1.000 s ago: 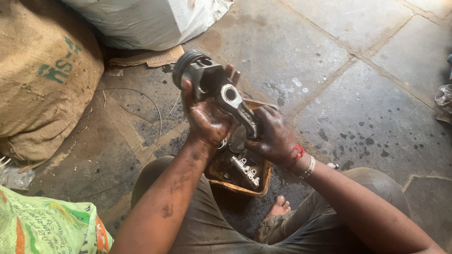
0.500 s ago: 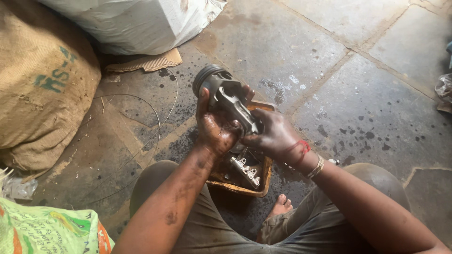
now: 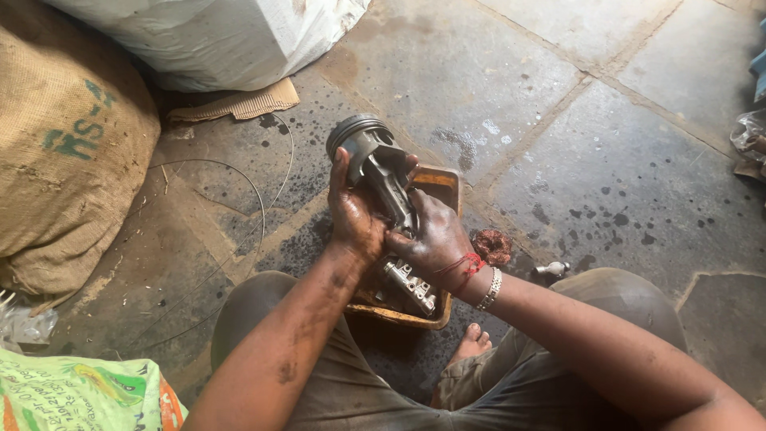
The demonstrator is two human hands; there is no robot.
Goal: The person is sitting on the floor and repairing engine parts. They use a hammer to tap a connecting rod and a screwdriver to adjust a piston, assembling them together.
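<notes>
I hold a greasy metal piston with its connecting rod (image 3: 375,164) over a shallow orange-brown tray (image 3: 441,182) on the stone floor. My left hand (image 3: 352,219) wraps the rod from the left, fingers up against the piston skirt. My right hand (image 3: 432,239) grips the rod's lower end from the right; a red thread and a metal bracelet sit on that wrist. A small silvery ribbed metal part (image 3: 409,285) lies in the tray below my hands. Both hands are black with oil.
A brown burlap sack (image 3: 68,152) stands at left, a white sack (image 3: 231,36) at the top, a green printed bag (image 3: 76,395) at bottom left. A piece of cardboard (image 3: 239,104), a thin wire loop (image 3: 239,179), a rusty wad (image 3: 492,246) and a small metal piece (image 3: 552,269) lie nearby.
The piston and both hands have shifted right and lower, closer over the tray. Both hands keep their hold on it.
</notes>
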